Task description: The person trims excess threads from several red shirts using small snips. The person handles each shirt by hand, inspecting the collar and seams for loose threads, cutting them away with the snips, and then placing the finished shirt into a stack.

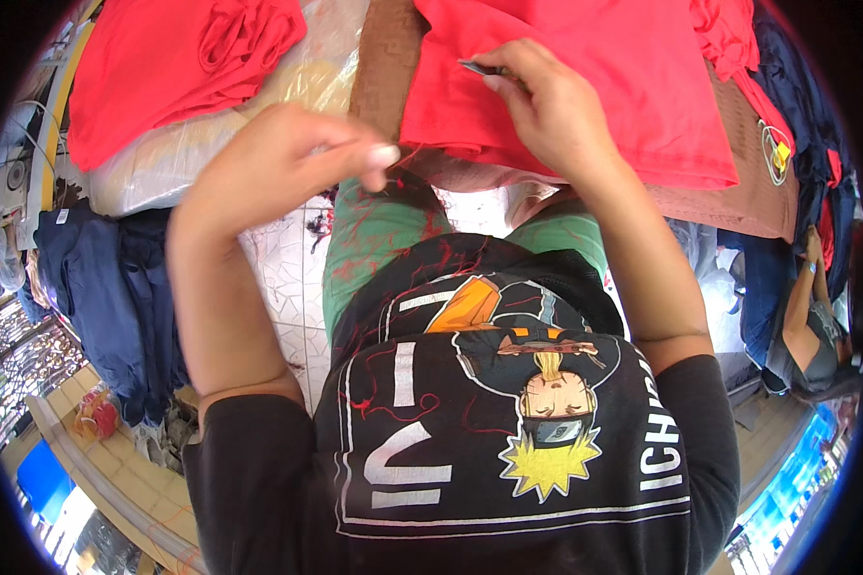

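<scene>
A red garment (585,96) lies spread over the surface before me, its hem toward my body. Over its left part, my right hand (556,105) is closed around a small dark metal tool (479,67); only its thin tip shows beyond the fingers, so its exact kind is hidden. My left hand (340,158) is held off the garment's near left corner, thumb and fingers pinched together. A fine red thread (409,150) runs between those fingertips and the garment's corner. The left hand is slightly blurred.
Another red garment (182,72) rests on plastic-wrapped bundles (177,158) at the left. Brown patterned cloth (384,81) lies under the work. Dark blue clothes (115,287) hang at the left. Red thread scraps cling to my green trousers (374,230). Another person (810,335) is at the far right.
</scene>
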Tool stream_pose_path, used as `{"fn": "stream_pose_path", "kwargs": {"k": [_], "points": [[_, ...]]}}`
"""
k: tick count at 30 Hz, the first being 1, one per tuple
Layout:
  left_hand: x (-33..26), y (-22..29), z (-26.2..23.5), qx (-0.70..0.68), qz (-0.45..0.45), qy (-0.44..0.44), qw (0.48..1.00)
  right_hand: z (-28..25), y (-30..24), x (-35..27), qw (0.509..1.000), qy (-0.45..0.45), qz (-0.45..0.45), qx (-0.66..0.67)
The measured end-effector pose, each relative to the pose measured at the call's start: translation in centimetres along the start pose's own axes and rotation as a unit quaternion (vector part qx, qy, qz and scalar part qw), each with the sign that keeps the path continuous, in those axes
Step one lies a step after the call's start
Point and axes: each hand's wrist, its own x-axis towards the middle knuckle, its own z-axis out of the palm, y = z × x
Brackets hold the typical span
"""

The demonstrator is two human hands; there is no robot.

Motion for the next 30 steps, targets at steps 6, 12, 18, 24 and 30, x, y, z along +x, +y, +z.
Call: {"fn": "stream_pose_path", "kwargs": {"k": [6, 12, 18, 24, 30], "points": [[-6.8, 3.5, -2.7, 0.172, -0.022, 0.069, 0.982, -2.8, 0.0, -1.7, 0.997, -0.058, -0.030, 0.050], [-2.3, 2.7, 0.9, 0.209, 0.080, 0.190, 0.956, -2.5, 2.3, -3.9, 0.994, -0.106, -0.018, -0.035], [4.3, -0.4, 9.2, 0.182, -0.049, 0.363, 0.912, -3.8, 0.9, -3.2, 0.997, -0.064, -0.043, -0.009], [7.2, -1.7, 9.4, 0.114, 0.043, 0.513, 0.850, -8.4, -0.2, -1.7, 0.986, 0.103, -0.044, 0.126], [3.2, -0.3, 5.5, 0.227, 0.151, 0.394, 0.878, -14.4, 5.5, -3.1, 0.987, -0.024, -0.060, -0.149]]}}
